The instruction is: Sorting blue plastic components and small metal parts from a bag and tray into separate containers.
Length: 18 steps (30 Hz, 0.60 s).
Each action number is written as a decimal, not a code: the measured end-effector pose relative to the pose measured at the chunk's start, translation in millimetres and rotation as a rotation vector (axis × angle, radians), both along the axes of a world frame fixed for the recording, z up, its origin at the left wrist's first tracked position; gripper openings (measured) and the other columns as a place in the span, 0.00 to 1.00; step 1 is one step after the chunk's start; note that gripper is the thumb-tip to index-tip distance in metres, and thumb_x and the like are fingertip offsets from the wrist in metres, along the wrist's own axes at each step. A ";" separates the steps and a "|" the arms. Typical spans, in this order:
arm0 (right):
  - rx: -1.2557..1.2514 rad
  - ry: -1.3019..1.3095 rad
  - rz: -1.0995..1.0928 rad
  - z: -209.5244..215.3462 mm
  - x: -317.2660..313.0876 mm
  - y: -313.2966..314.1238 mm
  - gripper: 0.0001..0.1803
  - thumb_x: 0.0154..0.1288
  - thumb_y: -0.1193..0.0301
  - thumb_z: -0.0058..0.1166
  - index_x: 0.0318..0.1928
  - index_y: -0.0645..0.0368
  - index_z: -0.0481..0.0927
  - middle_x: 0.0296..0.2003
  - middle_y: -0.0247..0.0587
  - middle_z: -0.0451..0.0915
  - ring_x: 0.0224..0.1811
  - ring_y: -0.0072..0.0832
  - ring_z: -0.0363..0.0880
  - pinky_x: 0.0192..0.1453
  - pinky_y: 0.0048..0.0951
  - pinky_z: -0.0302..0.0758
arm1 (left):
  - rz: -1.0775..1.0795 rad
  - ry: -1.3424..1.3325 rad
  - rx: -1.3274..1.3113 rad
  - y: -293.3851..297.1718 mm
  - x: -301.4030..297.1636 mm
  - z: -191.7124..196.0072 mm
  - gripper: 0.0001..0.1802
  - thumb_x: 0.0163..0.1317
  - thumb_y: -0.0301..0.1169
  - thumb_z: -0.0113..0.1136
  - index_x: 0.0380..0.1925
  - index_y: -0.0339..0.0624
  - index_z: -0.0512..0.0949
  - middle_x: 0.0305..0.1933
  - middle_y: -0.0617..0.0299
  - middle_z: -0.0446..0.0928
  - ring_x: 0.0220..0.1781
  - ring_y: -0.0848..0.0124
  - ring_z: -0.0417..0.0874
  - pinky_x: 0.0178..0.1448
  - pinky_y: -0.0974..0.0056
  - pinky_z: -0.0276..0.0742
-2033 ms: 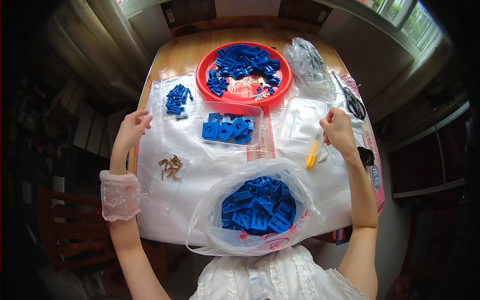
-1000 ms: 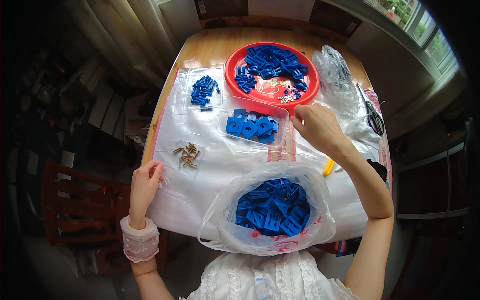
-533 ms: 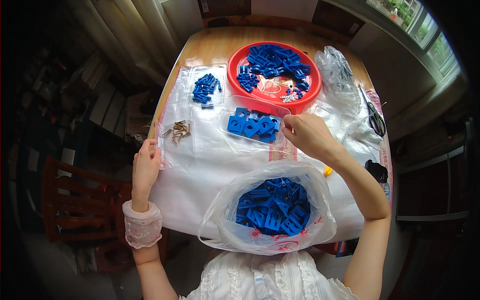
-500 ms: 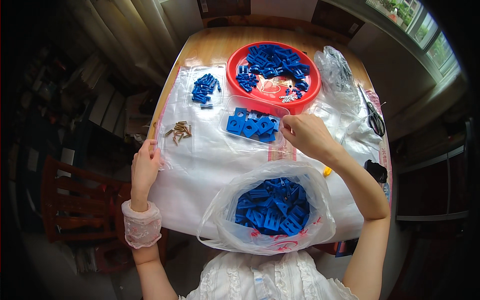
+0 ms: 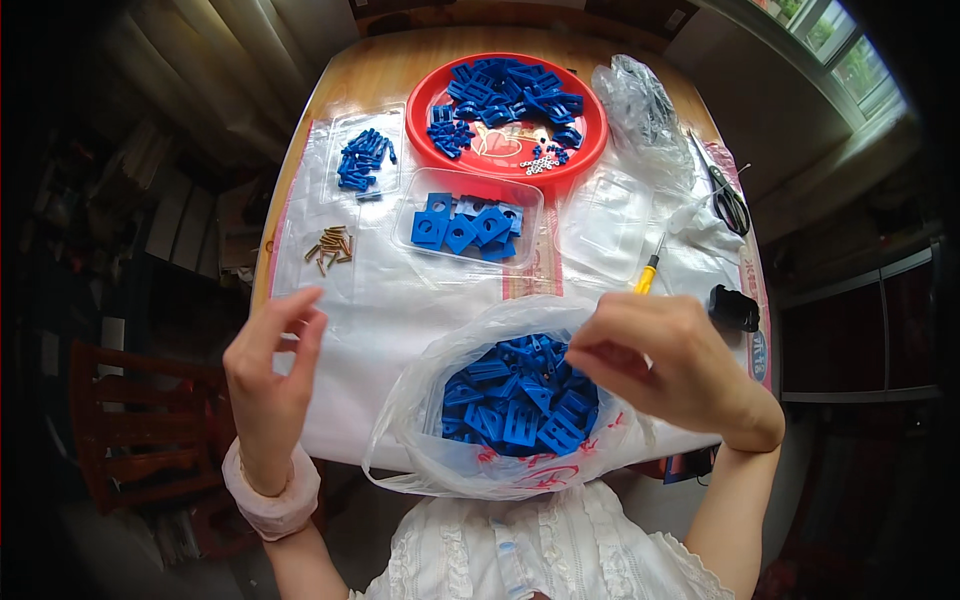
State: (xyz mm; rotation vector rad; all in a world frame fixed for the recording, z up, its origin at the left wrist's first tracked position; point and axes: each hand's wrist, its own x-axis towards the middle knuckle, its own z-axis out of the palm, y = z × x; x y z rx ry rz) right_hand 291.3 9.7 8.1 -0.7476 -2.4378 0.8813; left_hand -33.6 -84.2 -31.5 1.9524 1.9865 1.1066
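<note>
Left of the plastic bag (image 5: 410,425), the left hand (image 5: 268,375) is spread, seemingly bare. Snagging the bag's loose rim could spill its blue parts (image 5: 520,400). Over its right edge, the right hand (image 5: 675,360) curls; I cannot tell what it grips. Beyond the bag, left to right: clear box (image 5: 386,119) of blue pins (image 5: 362,160), clear tub (image 5: 531,235) of holed plates (image 5: 461,235), red basin (image 5: 598,125) of blue pieces (image 5: 492,85).

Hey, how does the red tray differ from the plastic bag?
The red tray is round and evenly shaped; the plastic bag is crumpled and irregular. The tray is bright red, the bag whitish and translucent. The tray sits farther away than the bag. Both hold blue parts.
</note>
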 end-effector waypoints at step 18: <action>0.022 -0.278 0.007 -43.7 7.2 -27.9 0.11 0.60 0.74 0.62 0.39 0.61 0.73 0.35 0.48 0.78 0.33 0.47 0.83 0.32 0.45 0.78 | -0.782 0.354 -0.345 -12.0 107.8 -31.0 0.25 0.54 0.27 0.69 0.54 0.39 0.79 0.48 0.58 0.74 0.50 0.61 0.76 0.48 0.60 0.81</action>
